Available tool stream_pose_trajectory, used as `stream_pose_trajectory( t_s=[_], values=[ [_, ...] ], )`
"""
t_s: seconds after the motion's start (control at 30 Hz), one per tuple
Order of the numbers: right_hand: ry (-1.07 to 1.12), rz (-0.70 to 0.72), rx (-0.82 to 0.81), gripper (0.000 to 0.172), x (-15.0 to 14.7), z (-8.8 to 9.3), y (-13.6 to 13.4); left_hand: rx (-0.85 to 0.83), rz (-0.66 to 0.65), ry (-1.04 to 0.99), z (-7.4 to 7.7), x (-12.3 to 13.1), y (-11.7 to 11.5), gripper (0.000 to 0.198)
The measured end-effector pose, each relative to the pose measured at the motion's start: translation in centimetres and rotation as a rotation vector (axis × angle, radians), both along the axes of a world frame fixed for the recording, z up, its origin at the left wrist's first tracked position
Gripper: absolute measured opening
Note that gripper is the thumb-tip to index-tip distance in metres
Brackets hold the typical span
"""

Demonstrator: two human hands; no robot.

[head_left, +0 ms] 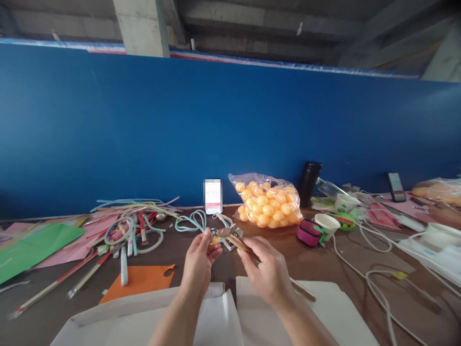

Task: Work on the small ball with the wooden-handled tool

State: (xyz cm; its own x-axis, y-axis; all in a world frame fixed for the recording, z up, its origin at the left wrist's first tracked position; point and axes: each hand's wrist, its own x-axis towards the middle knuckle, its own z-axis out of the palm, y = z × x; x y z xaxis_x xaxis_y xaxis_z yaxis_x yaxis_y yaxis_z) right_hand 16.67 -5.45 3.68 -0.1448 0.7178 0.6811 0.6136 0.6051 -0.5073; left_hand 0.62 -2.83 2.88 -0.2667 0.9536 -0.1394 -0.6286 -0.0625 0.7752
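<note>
My left hand (201, 257) is closed, pinching a small shiny silver round thing (215, 234) with a yellow-orange patch beneath it. My right hand (264, 266) is wrapped round a long wooden-handled tool (303, 290). The tool's flat brownish head points left, close to the silver thing; whether they touch I cannot tell. Just behind both hands lies a small white box (229, 245) with shiny bits, partly hidden by the tool. Light-blue cord (192, 222) loops on the table beyond my left hand, near a white card (213, 196) against the blue partition.
A clear bag of orange balls (266, 204) stands behind my right hand. To its right are a black bottle (310, 184), a purple pouch (309, 232), a paper cup (327, 225) and white cables (374, 283). Leftward lie tangled tubes (129, 230), green paper (39, 245) and orange paper (144, 281).
</note>
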Motion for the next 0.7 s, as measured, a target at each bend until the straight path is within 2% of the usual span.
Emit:
stream_pose_trajectory(
  t_s=[0.23, 0.7],
  values=[
    [0.063, 0.011, 0.002, 0.023, 0.09, 0.05, -0.11, 0.054, -0.034, -0.096, 0.11, -0.22, -0.11, 0.027],
    [0.077, 0.028, 0.032, 0.023, -0.01, 0.03, -0.14, 0.076, -0.049, -0.126, 0.04, -0.18, 0.00, 0.023]
  ],
)
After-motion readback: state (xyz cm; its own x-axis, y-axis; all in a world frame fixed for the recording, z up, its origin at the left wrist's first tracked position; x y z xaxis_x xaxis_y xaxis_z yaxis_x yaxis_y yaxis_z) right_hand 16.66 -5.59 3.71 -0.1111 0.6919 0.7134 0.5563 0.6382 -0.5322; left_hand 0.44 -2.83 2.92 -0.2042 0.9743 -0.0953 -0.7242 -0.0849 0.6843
